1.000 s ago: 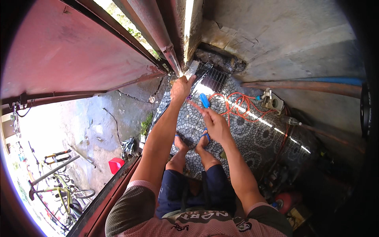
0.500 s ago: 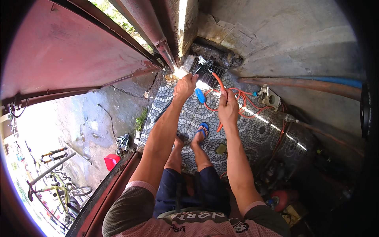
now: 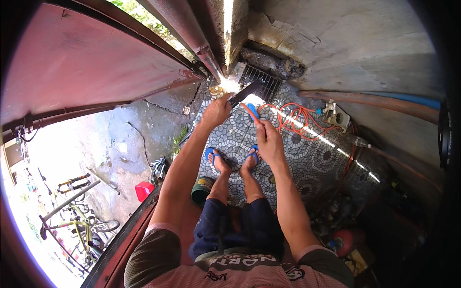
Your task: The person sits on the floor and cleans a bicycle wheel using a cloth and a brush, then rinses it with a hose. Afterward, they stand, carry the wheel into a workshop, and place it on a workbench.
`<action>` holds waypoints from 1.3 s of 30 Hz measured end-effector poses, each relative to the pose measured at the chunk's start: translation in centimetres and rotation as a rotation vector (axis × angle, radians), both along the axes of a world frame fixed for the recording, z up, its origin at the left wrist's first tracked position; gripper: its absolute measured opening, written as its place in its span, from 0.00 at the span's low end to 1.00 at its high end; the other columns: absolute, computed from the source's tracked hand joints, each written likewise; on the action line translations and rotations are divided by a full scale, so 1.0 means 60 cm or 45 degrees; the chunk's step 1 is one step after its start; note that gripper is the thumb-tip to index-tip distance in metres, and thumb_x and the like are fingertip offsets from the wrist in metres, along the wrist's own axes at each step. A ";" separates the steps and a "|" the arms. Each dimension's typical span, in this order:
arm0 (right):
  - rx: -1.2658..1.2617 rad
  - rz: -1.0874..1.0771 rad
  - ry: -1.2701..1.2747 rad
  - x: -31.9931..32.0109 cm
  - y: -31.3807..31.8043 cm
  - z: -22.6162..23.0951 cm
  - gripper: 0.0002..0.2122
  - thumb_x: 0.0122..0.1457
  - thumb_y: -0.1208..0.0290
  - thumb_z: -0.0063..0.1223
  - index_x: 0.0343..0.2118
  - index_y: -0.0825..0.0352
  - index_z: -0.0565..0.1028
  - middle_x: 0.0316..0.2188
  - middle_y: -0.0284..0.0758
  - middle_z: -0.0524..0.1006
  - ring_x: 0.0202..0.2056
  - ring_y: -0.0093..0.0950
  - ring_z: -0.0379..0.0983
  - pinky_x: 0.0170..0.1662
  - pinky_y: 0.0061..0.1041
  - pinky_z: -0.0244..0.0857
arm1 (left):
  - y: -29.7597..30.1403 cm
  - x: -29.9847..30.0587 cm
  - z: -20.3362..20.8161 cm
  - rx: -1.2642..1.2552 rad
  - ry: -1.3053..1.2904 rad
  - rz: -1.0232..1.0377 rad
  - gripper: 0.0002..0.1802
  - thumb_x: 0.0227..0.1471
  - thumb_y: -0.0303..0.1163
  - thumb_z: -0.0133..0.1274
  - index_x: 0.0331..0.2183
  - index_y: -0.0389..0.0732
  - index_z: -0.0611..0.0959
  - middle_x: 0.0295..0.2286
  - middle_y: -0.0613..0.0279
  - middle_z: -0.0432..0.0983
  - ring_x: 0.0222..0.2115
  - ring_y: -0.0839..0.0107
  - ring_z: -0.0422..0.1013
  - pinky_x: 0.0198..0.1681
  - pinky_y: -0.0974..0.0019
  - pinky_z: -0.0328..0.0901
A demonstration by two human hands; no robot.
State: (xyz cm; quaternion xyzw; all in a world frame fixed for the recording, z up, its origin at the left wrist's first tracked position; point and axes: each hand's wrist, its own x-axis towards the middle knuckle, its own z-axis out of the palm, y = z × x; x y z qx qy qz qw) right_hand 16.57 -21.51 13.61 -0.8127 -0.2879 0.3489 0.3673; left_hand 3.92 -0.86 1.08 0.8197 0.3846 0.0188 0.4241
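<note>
My left hand (image 3: 217, 114) is closed around the near end of a long, flat black bar (image 3: 247, 93), which points away to the right over a metal drain grate (image 3: 272, 85). What the bar belongs to cannot be made out. In my right hand (image 3: 270, 144) an orange hose (image 3: 250, 114) is gripped just behind its end. That end is close to the bar, on its near side. A small blue object (image 3: 253, 108) shows behind the hose. More orange hose (image 3: 301, 113) lies in loops on the patterned tile floor (image 3: 230, 129).
A red metal gate (image 3: 96, 67) stands at the left, and a concrete wall (image 3: 365, 53) at the right. Near my feet in blue flip-flops is a dark green bucket (image 3: 202, 189). A pump-like fitting (image 3: 336, 116) sits by the wall. Outside are a red container (image 3: 143, 191) and bicycles (image 3: 84, 223).
Both hands have come nearer to me, and the bar now shows plainly in front of the grate. The hose end has moved left and closer. Both my feet now show, and the bucket has come into view.
</note>
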 end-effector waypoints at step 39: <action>0.104 0.234 0.271 -0.075 0.006 0.039 0.11 0.74 0.67 0.50 0.47 0.71 0.77 0.21 0.33 0.74 0.23 0.21 0.69 0.28 0.29 0.65 | -0.007 -0.013 0.039 -0.050 0.412 0.295 0.41 0.57 0.35 0.64 0.67 0.48 0.65 0.57 0.37 0.76 0.51 0.37 0.78 0.51 0.40 0.73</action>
